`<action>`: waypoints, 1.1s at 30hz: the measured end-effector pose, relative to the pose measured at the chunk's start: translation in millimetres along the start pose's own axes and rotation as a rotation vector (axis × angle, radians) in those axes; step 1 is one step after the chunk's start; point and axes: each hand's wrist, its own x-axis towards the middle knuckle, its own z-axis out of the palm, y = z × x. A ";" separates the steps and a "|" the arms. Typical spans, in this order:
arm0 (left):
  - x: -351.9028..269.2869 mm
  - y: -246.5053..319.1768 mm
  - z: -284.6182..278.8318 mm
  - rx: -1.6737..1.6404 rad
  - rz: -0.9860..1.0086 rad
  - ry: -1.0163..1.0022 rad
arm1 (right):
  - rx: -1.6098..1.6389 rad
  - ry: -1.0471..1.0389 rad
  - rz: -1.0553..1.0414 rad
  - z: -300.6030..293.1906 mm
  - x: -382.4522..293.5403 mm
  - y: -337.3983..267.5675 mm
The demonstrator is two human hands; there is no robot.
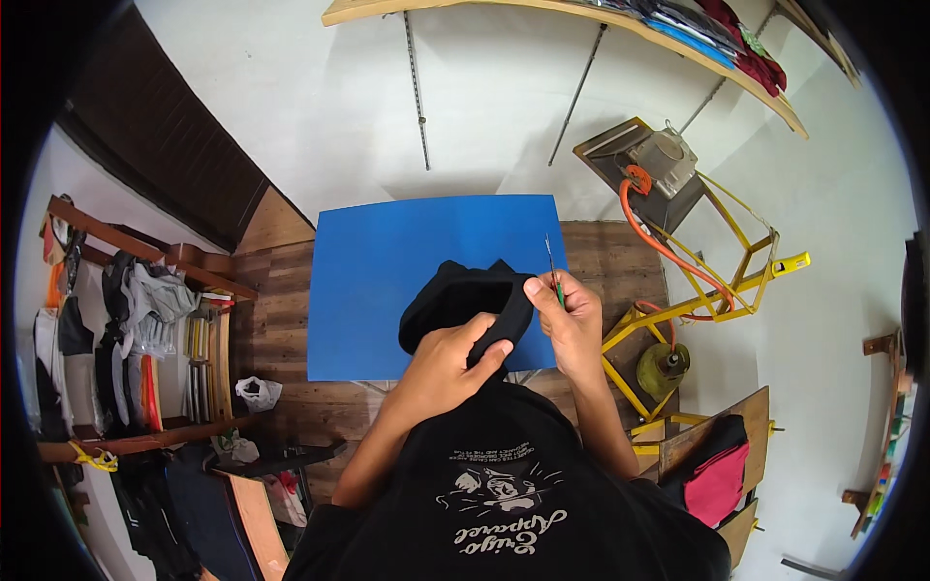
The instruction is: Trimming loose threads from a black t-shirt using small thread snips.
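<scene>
A piece of black cloth [436,290] with a wide banded opening is held up over a blue tabletop [363,254]. My left hand [454,356] grips the near side of the band, thumb on the outside and fingers reaching into the opening. With thumb and forefinger, my right hand [570,323] pinches the right edge of the same band. It also holds small thread snips [559,292] with a green handle, their thin blades pointing up and away from me. The far part of the cloth is bunched, and its whole shape cannot be made out.
To the right, a yellow metal frame [741,294] carries a burner-like device with an orange hose [672,254]; a green gas cylinder [662,368] stands below. Garments fill the left shelves [145,247]. A white plastic bag [259,393] lies on the floor. Red cloth [716,483] rests at lower right.
</scene>
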 end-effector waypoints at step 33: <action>5.1 22.1 -15.0 -1.064 -0.223 -0.064 | -0.772 -0.091 -0.599 -1.4 -18.9 -12.4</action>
